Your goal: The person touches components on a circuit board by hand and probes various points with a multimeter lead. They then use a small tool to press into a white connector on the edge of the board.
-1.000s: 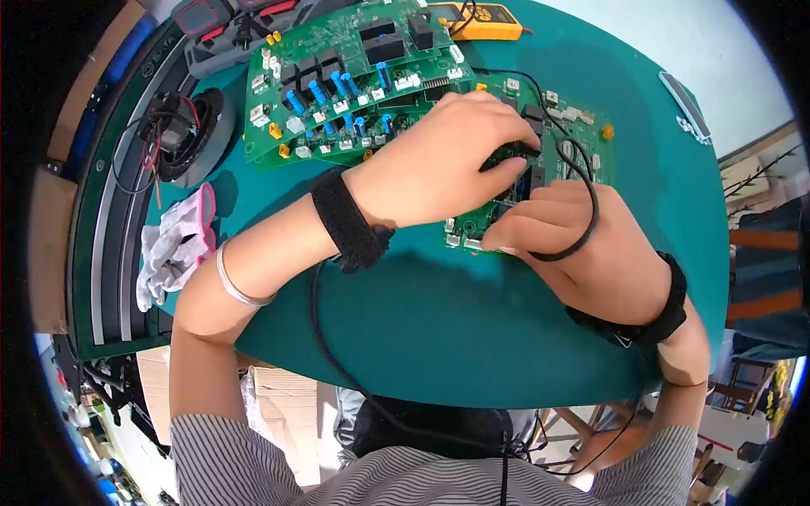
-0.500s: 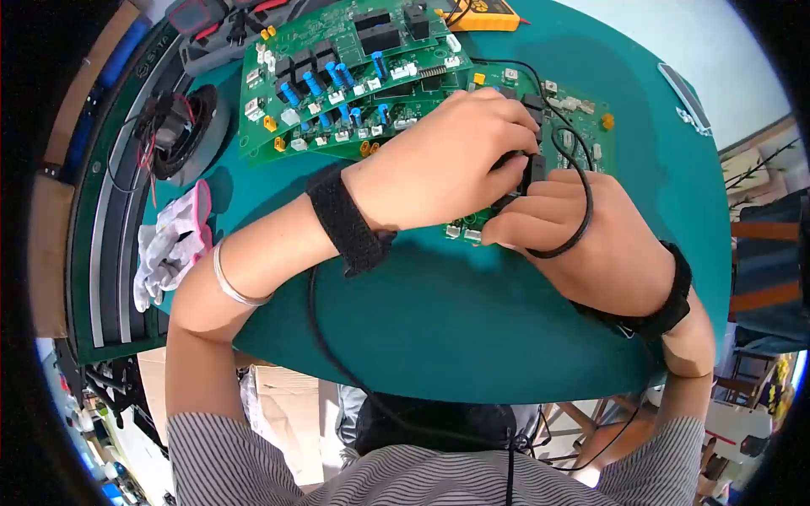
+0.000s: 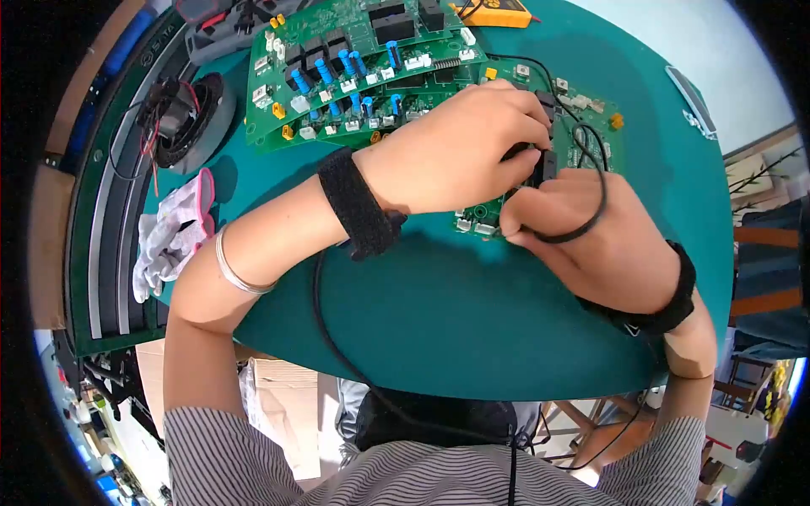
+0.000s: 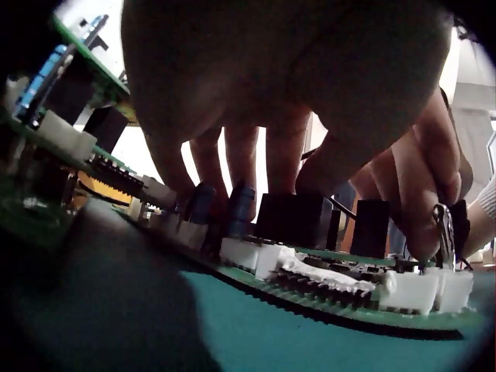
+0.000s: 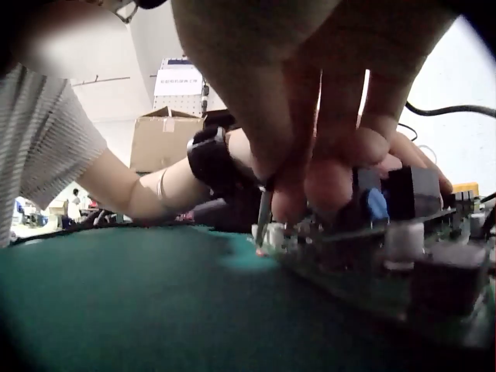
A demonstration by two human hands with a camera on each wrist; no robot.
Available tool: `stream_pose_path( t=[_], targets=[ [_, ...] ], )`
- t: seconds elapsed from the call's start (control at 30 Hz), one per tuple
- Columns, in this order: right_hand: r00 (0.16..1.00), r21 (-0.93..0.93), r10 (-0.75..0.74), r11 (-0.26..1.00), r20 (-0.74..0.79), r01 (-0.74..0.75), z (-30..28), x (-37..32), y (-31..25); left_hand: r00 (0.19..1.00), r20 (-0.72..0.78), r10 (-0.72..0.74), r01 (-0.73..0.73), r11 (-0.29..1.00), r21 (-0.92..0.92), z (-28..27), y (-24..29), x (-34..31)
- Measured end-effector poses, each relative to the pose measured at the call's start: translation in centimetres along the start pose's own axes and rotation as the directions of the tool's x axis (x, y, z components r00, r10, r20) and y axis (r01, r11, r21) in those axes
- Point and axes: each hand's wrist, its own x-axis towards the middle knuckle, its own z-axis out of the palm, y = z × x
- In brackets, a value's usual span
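Note:
A green circuit board [image 3: 483, 214] lies on the table under both hands, with white connectors along its near edge. My left hand [image 3: 472, 139] reaches over it from the left. Its thumb and fingers pinch a black block-shaped component [image 4: 291, 221] on the board, as the left wrist view shows. At the near corner, my right hand [image 3: 595, 223] holds a slim metal-tipped tool [image 5: 264, 213] between thumb and fingers, its point low at the board's edge. Most of the tool is hidden by the hand. A black cable [image 3: 601, 190] loops over the right hand's back.
Stacked circuit boards [image 3: 295, 118] stand on the left, close to my left forearm. A yellow multimeter [image 3: 489, 13] sits at the back. A round motor-like part [image 3: 194, 126] and white-pink gloves [image 3: 173, 232] lie further left. A flat grey object [image 3: 690, 97] is far right.
The view has shifted slightly. My right index finger looks more bent, with the thumb tip showing below it and more of the board's corner exposed. The left hand keeps its place on the board.

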Motion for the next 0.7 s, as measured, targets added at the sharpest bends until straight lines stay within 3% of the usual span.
stream_pose_path(
  t=[0.23,0.3,0.5,0.6,0.7],
  targets=[
    [0.998,-0.053,-0.061,0.997,0.021,0.062,-0.3,0.2,-0.2,0.999,0.051,-0.006,0.01,0.998,-0.068,-0.5,-0.9,0.2],
    [0.989,0.028,-0.083,0.996,-0.118,0.087,-0.2,0.6,-0.6,0.998,0.06,-0.007,0.011,0.998,-0.07,-0.6,-0.9,0.3],
    [0.992,0.223,0.085,0.973,-0.089,-0.063,0.9,0.2,-1.2,0.997,0.078,-0.012,0.02,0.995,-0.098,-0.7,-1.2,0.3],
    [0.987,0.213,-0.006,0.976,-0.159,0.041,2.4,0.1,-0.3,0.997,0.078,-0.015,0.023,0.994,-0.109,-0.6,-1.1,0.3],
    [0.991,0.273,-0.032,0.96,-0.129,0.066,2.1,0.2,0.0,0.997,0.07,-0.02,0.028,0.993,-0.113,-0.4,-1.1,0.2]
  ],
)
